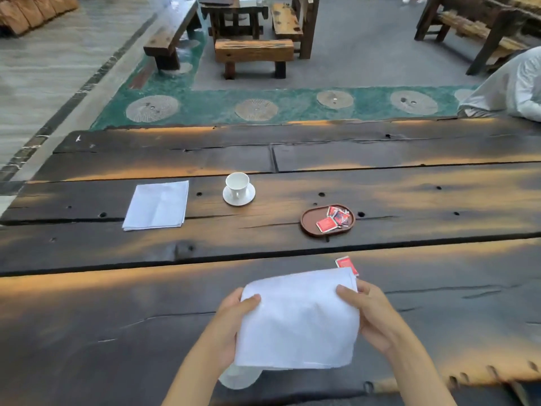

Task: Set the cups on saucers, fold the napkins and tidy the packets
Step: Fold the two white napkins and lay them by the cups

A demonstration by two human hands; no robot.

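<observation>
One napkin (297, 319) mid-fold, held above the near table (117, 317) edge — left hand (231, 326) and right hand (370, 315) each in a closed grip on a side. Done: folded napkin (157, 205), cup (237, 184) on saucer (239, 196), packets in tray (327, 220). Left — one stray packet (345, 263) behind it.

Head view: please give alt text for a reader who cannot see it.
Both hands, left hand and right hand, hold a white napkin above a dark wooden table. Farther back are a folded napkin, a cup on a saucer, and a tray of red packets; another packet lies loose.
</observation>
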